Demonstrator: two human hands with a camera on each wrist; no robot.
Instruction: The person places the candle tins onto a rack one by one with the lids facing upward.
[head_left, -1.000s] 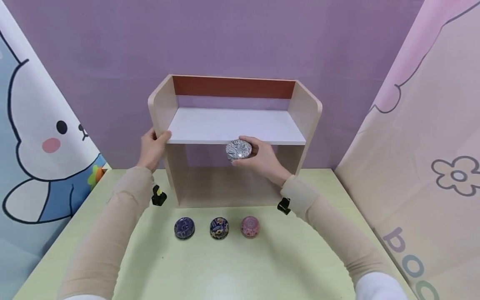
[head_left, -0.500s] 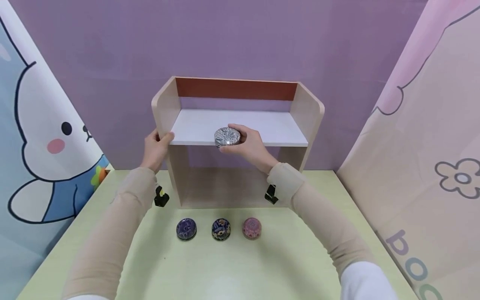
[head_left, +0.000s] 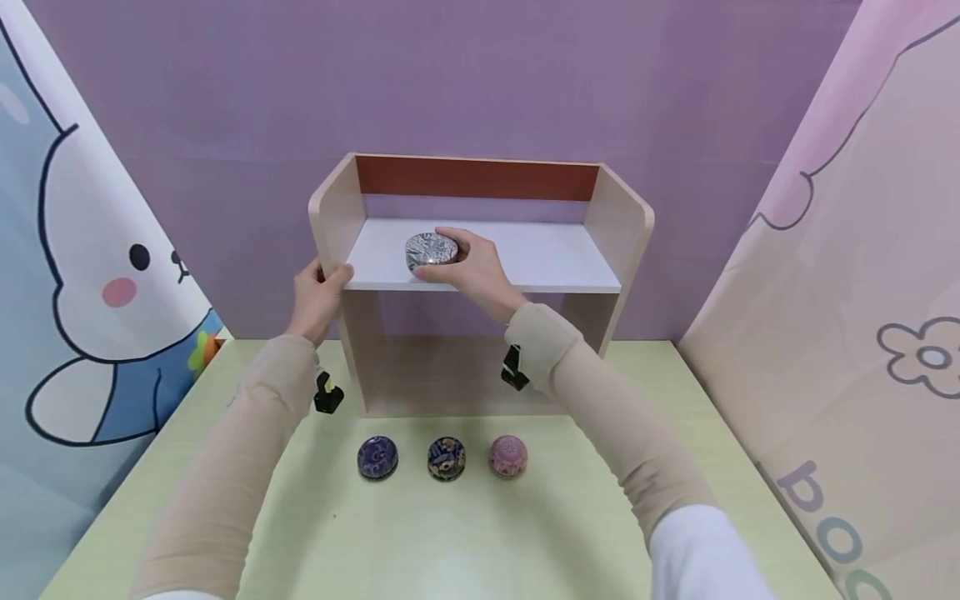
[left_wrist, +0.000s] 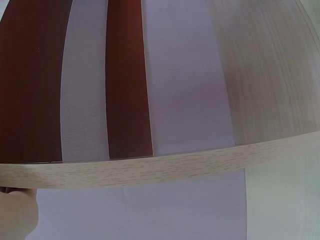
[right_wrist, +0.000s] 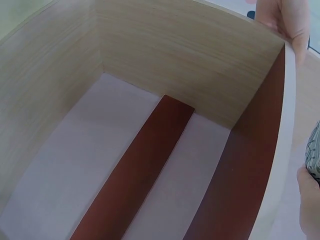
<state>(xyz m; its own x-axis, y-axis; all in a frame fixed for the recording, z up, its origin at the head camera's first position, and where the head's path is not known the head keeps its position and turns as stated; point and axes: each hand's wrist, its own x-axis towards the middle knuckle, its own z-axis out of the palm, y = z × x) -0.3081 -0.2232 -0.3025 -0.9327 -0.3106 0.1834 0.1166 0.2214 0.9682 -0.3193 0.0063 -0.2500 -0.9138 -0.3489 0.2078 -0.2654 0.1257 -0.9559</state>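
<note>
My right hand (head_left: 483, 271) pinches a small round tin (head_left: 431, 248) with a black-and-white pattern between thumb and fingers. In the head view the tin overlaps the left half of the white upper board of a small wooden shelf unit (head_left: 632, 218); its edge shows at the right border of the right wrist view. At the unit's left side panel (left_wrist: 165, 170), my left hand (head_left: 315, 302) grips the front edge, thumb by the corner of the white board. Most of that hand is out of the left wrist view.
A purple tin (head_left: 377, 457), a dark multicoloured tin (head_left: 446, 458) and a pink tin (head_left: 507, 456) stand in a row on the pale green table (head_left: 420, 542), before the unit. A purple backdrop (head_left: 480, 75) hangs behind it, with printed cloths at both sides.
My right hand has carried the black-and-white tin up and leftward, from before the board's front edge to over the white board. The left hand keeps its grip on the side panel.
</note>
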